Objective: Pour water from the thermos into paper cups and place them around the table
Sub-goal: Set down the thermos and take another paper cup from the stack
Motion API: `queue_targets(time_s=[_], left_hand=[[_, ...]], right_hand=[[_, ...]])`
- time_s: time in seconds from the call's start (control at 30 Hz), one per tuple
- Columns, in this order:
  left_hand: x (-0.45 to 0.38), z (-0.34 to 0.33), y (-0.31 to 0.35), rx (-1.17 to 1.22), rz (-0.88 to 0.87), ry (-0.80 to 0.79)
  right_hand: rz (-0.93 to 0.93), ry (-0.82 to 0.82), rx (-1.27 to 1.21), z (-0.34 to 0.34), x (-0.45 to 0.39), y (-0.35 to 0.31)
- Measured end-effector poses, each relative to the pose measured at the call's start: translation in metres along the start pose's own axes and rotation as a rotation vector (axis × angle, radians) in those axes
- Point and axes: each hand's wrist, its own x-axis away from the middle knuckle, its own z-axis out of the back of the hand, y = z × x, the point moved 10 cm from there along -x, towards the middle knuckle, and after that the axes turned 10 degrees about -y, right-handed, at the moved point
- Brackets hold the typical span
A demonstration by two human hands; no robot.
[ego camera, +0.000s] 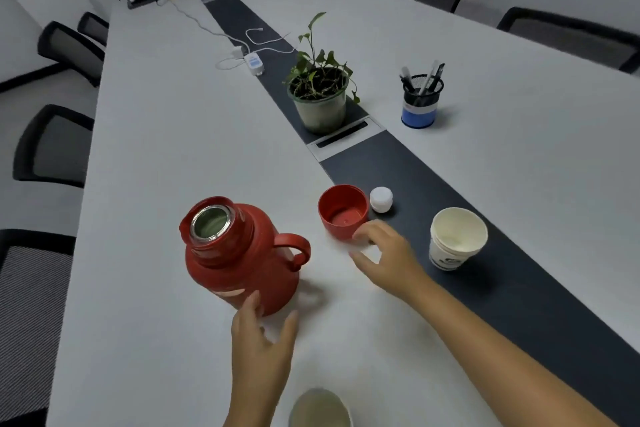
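Red thermos (239, 255): upright on the white table (166, 135), mouth uncovered, long axis vertical, handle (294, 251) turned toward the right side. Left hand (263, 340): fingers spread, fingertips at the thermos base, gripping nothing. Right hand (384, 255): loosely open, empty, between handle and red lid (343, 211), fingertips just beside the lid. White stopper (381, 199): beside the lid. Stack of paper cups (457, 237): on the dark strip, right of the right hand. Second cup (320, 409): at near edge. Judgement: the right hand is nearer the handle.
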Motion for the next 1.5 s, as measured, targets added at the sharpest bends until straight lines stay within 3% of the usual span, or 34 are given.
queue_targets(time_s=[0.17, 0.33, 0.5, 0.67, 0.83, 1.03, 1.23, 1.3, 1.37, 1.5], left_hand=[[0.021, -0.109, 0.041, -0.080, -0.147, -0.296], [0.005, -0.189, 0.070, -0.192, -0.215, -0.510], [-0.024, -0.242, 0.114, -0.172, -0.301, -0.587], [-0.040, -0.256, 0.129, -0.092, -0.337, -0.576], [-0.041, -0.261, 0.120, -0.035, -0.357, -0.599], [-0.041, -0.254, 0.117, 0.083, -0.281, -0.578], [-0.053, -0.241, 0.110, 0.250, -0.204, -0.530], [-0.053, -0.239, 0.102, 0.282, -0.176, -0.543], [-0.053, -0.238, 0.097, 0.272, -0.175, -0.551], [-0.050, -0.235, 0.088, 0.267, -0.175, -0.572]], right_hand=[[-0.115, 0.217, 0.193, 0.107, 0.069, 0.051], [-0.274, -0.007, 0.396, 0.132, 0.081, 0.111], [-0.131, -0.112, 0.478, 0.118, 0.067, 0.117], [-0.035, -0.120, 0.546, 0.121, 0.059, 0.111], [-0.006, -0.246, 0.694, 0.119, 0.057, 0.107], [0.135, -0.315, 0.908, 0.119, 0.047, 0.080], [0.088, -0.218, 0.736, 0.123, 0.035, 0.076], [0.190, -0.215, 0.811, 0.110, 0.037, 0.072], [0.171, -0.287, 0.857, 0.101, 0.038, 0.086], [0.242, -0.268, 0.773, 0.095, 0.047, 0.074]])
